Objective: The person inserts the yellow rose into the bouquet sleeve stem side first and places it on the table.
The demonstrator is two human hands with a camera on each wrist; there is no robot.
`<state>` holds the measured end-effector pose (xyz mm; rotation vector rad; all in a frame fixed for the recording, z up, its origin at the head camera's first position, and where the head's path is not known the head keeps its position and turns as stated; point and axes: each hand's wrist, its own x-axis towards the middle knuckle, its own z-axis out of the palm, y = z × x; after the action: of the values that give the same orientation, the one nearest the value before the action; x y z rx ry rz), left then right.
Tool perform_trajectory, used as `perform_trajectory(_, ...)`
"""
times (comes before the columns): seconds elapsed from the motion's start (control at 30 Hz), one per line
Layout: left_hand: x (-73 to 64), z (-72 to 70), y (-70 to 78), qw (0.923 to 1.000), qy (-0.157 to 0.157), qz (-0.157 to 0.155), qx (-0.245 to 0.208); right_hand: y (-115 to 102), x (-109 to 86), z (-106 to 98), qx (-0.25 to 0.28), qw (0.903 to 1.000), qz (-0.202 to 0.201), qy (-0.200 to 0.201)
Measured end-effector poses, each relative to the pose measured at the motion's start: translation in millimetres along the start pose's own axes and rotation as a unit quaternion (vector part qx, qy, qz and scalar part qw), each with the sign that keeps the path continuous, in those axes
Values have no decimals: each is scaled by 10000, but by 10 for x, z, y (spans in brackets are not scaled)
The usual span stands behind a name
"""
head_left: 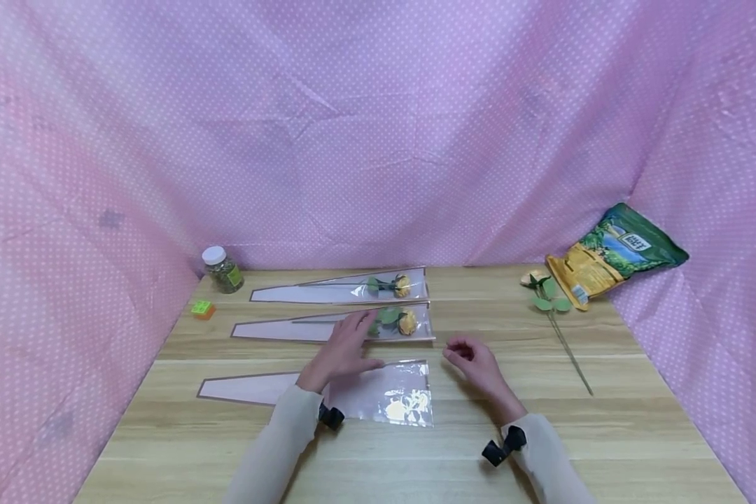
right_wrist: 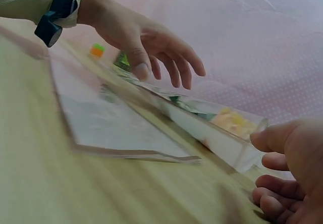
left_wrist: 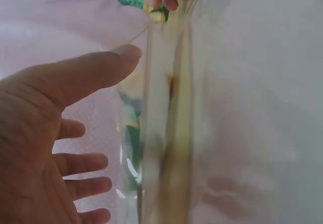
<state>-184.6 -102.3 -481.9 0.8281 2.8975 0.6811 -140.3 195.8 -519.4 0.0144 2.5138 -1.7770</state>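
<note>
My left hand (head_left: 343, 350) hovers with fingers spread over the middle flower sleeve (head_left: 261, 329), which holds a yellow rose (head_left: 407, 322) with green leaves. In the left wrist view, nothing sits between the thumb and fingers of that left hand (left_wrist: 40, 118). Beyond the wide end of this sleeve is my right hand (head_left: 477, 364), its fingers loosely curled around nothing. The right wrist view puts the right hand's thumb (right_wrist: 275, 137) close to the sleeve's corner; contact is unclear. A flat sleeve without a flower (head_left: 372, 399) lies nearest me, partly under the left forearm.
Behind lies another sleeve (head_left: 277, 295) with a yellow rose (head_left: 402, 285). At right are a loose rose stem (head_left: 567, 343) and a green and yellow bag (head_left: 617, 245). A white-lidded jar (head_left: 225, 271) and a small block (head_left: 203, 309) stand at left. Pink dotted cloth (head_left: 378, 140) surrounds the table.
</note>
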Motion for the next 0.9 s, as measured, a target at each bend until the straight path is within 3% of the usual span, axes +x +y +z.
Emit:
perform_trajectory(0.2,-237,99,75,9999,-58,41,-131,10,-163,60,-378,9983,-282,-353)
perform_trajectory(0.43,-419,138,168,9995,-232,135,158,76,-306,70,-947,9862,-1132,-755)
perform_trajectory(0.57,-536,138,213,9992,-335,154,142,91,-378,83,-1257,9764,-1469,-968)
perform_trajectory(0.77,-718,156,244,9958,-902,110,-120,97,-418,95,-1973,9526,-2007,-1158)
perform_trajectory(0.9,-790,185,229,9939,-1071,235,-139,107,-425,103,-2344,9421,-1990,-1338)
